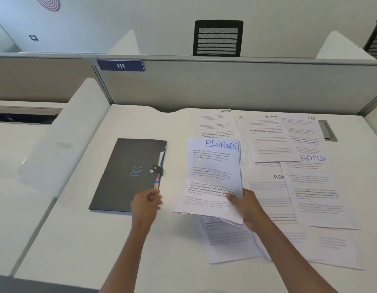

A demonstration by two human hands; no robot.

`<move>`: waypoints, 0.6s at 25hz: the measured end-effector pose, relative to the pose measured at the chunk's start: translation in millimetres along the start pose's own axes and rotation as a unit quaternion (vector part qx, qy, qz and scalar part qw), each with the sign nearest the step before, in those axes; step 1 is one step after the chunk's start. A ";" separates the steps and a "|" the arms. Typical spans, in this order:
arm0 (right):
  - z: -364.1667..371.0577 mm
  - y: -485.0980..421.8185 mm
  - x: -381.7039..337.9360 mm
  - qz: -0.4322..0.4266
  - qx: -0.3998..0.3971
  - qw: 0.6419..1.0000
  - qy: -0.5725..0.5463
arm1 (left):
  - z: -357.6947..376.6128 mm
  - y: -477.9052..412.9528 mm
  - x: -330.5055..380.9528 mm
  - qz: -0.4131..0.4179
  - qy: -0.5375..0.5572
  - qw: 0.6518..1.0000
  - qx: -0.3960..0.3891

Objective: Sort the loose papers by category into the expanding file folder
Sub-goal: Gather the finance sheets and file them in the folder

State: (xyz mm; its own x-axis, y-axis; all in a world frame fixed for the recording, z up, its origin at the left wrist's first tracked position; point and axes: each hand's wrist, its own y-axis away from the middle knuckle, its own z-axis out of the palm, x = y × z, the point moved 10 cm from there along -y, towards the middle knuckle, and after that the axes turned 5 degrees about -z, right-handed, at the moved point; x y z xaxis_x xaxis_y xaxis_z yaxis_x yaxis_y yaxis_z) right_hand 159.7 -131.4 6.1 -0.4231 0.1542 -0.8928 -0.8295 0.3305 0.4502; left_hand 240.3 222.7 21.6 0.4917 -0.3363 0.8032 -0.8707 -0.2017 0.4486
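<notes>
Expanding file folder (pixel 126 176): closed, flat, mid-desk (pixel 77 240).
Right hand (pixel 246 208): pinches FINANCE sheets (pixel 213 178) at their near right edge.
Left hand (pixel 145 203): blurred beside folder's near corner; grip unclear.
Loose papers (pixel 310 187): ADMIN, HR, desk's right.

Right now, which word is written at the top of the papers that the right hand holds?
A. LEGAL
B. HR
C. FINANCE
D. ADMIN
C: the papers held by the right hand show FINANCE handwritten in blue at the top of the front sheet.
</notes>
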 end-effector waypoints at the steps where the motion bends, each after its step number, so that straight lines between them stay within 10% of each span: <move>1: 4.1 0.1 -0.9 -0.001 0.002 1.000 0.015 | -13.3 -13.1 6.1 0.045 -0.100 0.992 0.058; 7: 35.2 6.1 -7.3 -0.015 -0.011 0.999 0.038 | -0.7 -79.0 0.3 0.048 -0.451 0.888 0.068; 15: 55.4 14.0 -4.2 -0.008 -0.008 0.999 0.033 | -2.7 -88.4 4.3 0.048 -0.454 0.889 0.018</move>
State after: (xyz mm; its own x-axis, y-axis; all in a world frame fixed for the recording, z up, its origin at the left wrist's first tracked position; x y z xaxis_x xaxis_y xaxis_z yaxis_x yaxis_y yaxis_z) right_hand 170.1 -75.8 15.5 -0.4324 0.0876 -0.8974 -0.8418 0.3173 0.4366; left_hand 319.3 241.6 -13.5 0.2357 -0.9548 0.1813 -0.9164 -0.1562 0.3684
